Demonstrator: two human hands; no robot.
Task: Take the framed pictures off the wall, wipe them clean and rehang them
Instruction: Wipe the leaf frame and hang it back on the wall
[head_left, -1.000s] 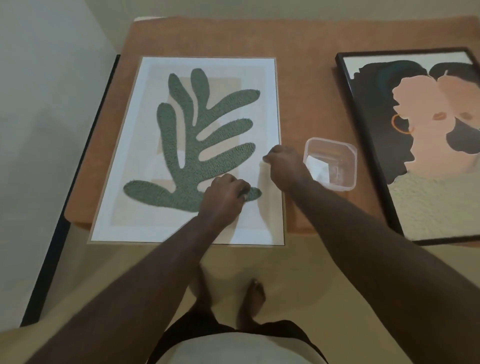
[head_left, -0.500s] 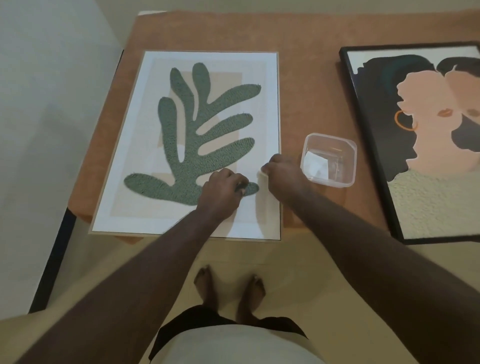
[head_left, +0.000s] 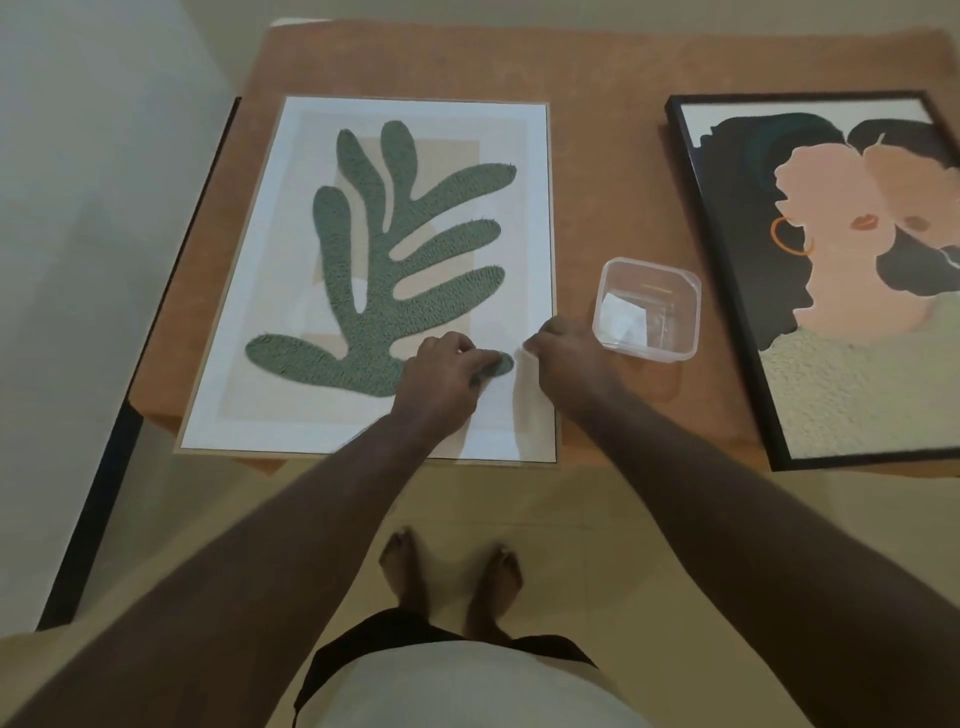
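A leaf picture (head_left: 374, 270), a green leaf on white and beige in a thin pale frame, lies flat on the brown table (head_left: 597, 130). My left hand (head_left: 447, 376) rests on its glass over the leaf's lower right tip, fingers curled down; whatever is under them is hidden. My right hand (head_left: 569, 361) sits at the frame's right edge, and its fingertips pinch a small bit of thin white wipe (head_left: 525, 347). A second picture (head_left: 831, 312), two faces in a black frame, lies flat at the right.
A clear plastic tub (head_left: 647, 309) with a folded white piece inside stands between the two pictures, just right of my right hand. A wall and a dark strip run along the table's left side. My bare feet stand on the beige floor below the near edge.
Both hands stay close together at the leaf picture's lower right, barely shifting. The view has tipped slightly, so the table sits a little differently in frame.
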